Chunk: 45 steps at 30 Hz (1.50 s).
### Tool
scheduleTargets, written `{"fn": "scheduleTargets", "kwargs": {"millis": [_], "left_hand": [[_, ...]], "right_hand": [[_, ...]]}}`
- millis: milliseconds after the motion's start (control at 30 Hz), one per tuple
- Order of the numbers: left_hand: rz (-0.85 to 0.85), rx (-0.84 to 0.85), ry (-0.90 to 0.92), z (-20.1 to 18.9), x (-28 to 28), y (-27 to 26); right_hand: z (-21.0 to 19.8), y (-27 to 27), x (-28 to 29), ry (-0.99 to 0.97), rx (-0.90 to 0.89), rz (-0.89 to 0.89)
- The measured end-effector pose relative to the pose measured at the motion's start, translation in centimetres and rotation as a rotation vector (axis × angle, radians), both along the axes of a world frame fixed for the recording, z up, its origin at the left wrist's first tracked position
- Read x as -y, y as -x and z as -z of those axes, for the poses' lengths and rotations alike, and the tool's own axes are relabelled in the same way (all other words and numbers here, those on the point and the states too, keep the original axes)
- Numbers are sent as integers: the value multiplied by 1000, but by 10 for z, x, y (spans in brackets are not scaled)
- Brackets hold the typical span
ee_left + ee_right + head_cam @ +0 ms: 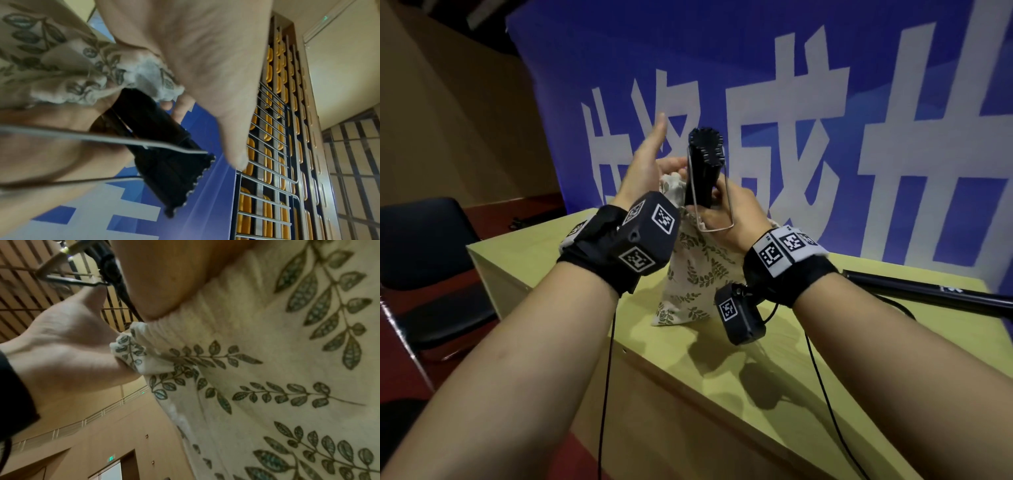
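Behind the pale wooden bench (859, 342) hangs a blue banner (893, 85) with big white characters. On the bench stands a leaf-print drawstring pouch (698, 267), upright. My left hand (643, 168) pinches the pouch's gathered mouth, thumb sticking up. My right hand (736, 212) is curled round the lower end of a black cylinder (703, 168) with a wire bail (717, 228), upright at the pouch's mouth. What lies inside the pouch I cannot tell.

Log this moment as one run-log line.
left hand: holds cloth bag mouth | right hand: grips black wire-handled tool at that mouth | table: bag bottom rests here
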<state>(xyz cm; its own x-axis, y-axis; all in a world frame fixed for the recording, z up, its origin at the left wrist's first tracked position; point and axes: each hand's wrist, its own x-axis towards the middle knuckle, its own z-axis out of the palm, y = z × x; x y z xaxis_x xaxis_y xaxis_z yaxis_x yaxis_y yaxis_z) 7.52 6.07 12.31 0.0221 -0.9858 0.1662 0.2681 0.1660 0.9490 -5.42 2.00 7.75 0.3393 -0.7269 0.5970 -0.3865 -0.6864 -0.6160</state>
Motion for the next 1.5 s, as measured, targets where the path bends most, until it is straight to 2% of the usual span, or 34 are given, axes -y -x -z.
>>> {"fn": "scheduleTargets", "kwargs": {"millis": [67,200,333,533,733,900,967,1067,1167,1500], "left_hand": [[7,174,33,0,-4,-4],[82,224,48,0,-8,-11],[-90,361,124,0,-6,-11],[-78,645,168,-6,-20,-4],[-194,665,202,-6,-23,-9],[-306,645,203,-4,-23,-15],[-340,626,201,-3,-22,-15],[-385,539,201,-3,-19,-13],[-400,477,206,-3,-18,-11],[-395,431,299,-1,-14,-5]], "right_hand": [[-2,-2,-2,3,-69,32],[-6,3,-7,11,-155,4],[-10,10,-13,42,-236,-12],[-8,8,-14,75,-295,31],[-5,21,-1,-59,-233,113],[9,41,11,-151,-456,365],[13,45,11,-173,-354,319],[15,46,1,-170,-124,104],[13,43,-8,-127,-36,24],[-2,28,-16,-271,12,-101]]}}
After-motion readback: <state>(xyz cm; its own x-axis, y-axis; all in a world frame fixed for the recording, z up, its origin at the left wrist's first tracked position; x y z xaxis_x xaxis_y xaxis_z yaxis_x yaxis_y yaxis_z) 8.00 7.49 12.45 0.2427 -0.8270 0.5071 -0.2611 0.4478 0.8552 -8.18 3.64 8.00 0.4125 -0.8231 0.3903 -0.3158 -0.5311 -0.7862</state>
